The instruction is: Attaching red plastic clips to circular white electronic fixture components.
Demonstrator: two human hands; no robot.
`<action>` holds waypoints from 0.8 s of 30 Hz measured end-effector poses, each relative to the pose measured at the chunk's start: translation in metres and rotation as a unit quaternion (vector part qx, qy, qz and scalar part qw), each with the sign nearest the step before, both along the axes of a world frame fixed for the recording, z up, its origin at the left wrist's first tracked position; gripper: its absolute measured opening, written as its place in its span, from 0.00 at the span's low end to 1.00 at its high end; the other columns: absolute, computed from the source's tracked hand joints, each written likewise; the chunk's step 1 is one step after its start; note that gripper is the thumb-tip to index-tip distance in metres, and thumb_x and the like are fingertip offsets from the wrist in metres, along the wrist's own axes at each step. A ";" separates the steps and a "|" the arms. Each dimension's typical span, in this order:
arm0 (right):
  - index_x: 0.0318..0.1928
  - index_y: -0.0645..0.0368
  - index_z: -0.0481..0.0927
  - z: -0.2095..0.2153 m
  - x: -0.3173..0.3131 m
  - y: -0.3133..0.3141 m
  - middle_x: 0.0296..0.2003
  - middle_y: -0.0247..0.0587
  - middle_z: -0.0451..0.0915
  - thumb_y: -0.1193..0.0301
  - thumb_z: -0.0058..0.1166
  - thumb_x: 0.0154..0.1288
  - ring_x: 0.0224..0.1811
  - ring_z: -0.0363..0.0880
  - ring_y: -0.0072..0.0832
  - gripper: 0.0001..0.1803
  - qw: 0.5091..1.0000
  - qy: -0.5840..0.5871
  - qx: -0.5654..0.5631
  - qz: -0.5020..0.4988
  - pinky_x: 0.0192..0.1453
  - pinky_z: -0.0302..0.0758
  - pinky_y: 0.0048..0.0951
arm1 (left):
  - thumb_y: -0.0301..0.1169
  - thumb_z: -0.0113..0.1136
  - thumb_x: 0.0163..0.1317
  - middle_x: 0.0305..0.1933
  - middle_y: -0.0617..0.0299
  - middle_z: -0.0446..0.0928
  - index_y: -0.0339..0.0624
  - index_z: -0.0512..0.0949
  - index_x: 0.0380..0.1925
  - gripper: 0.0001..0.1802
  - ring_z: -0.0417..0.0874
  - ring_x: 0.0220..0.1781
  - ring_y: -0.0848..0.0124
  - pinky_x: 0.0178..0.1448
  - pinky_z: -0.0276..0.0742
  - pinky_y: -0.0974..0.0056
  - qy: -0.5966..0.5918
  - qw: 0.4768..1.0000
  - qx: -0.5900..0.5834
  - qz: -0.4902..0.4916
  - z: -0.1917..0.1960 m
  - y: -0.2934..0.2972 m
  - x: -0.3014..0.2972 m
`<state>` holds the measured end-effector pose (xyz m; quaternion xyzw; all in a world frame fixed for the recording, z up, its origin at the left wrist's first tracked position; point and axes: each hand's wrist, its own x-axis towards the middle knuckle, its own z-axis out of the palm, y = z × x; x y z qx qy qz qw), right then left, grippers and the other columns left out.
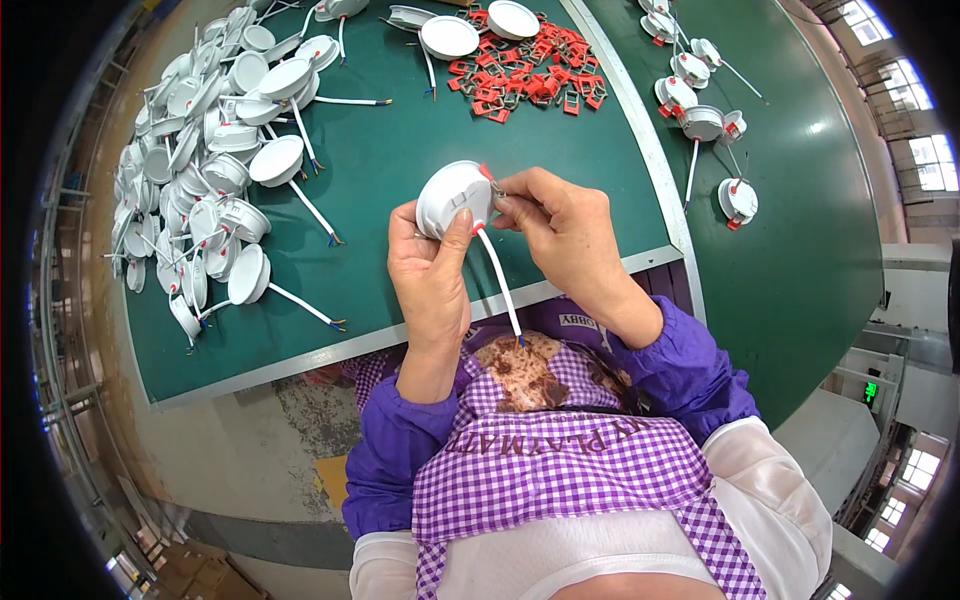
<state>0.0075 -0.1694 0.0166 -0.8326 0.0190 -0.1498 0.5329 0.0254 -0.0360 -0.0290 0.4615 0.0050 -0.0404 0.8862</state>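
A round white downlight housing [452,198] is held up over the table's near edge by my left hand [432,262], thumb across its back and fingers behind its rim. From its red cable grommet a white cable [502,285] hangs toward my apron, its tip showing coloured wire ends. My right hand [562,222] pinches a small red-and-metal spring clip [494,182] against the housing's right side. The fingers partly hide the clip, so I cannot tell how firmly it sits on the housing.
A heap of white downlights [215,150] with cables covers the left of the green table [360,150]. Several red clips [535,70] lie at the back, beside two more white downlights [450,37]. Past a pale rail [650,140], clipped downlights [703,122] stand on another green surface.
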 end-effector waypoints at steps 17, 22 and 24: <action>0.57 0.66 0.73 0.011 -0.007 -0.010 0.37 0.50 0.85 0.79 0.57 0.64 0.33 0.86 0.30 0.20 0.986 0.114 0.099 0.067 0.35 0.80 0.28 | 0.20 0.61 0.64 0.48 0.57 0.78 0.35 0.70 0.49 0.15 0.79 0.49 0.74 0.55 0.76 0.68 -0.024 0.999 -0.006 -0.022 0.014 0.011 -0.012; 0.57 0.69 0.74 -0.001 -0.005 -0.021 0.36 0.50 0.86 0.79 0.59 0.63 0.33 0.86 0.26 0.21 0.960 0.181 0.191 0.097 0.37 0.80 0.27 | 0.23 0.59 0.67 0.52 0.55 0.78 0.38 0.70 0.51 0.14 0.81 0.52 0.70 0.55 0.79 0.63 -0.004 0.997 0.019 -0.071 0.013 0.018 -0.015; 0.56 0.70 0.75 0.001 -0.002 -0.028 0.36 0.49 0.86 0.77 0.60 0.63 0.33 0.85 0.26 0.20 0.957 0.189 0.178 0.128 0.36 0.80 0.27 | 0.25 0.58 0.68 0.53 0.54 0.78 0.37 0.70 0.51 0.14 0.81 0.53 0.68 0.56 0.80 0.61 0.025 0.996 0.010 -0.089 0.011 0.019 -0.010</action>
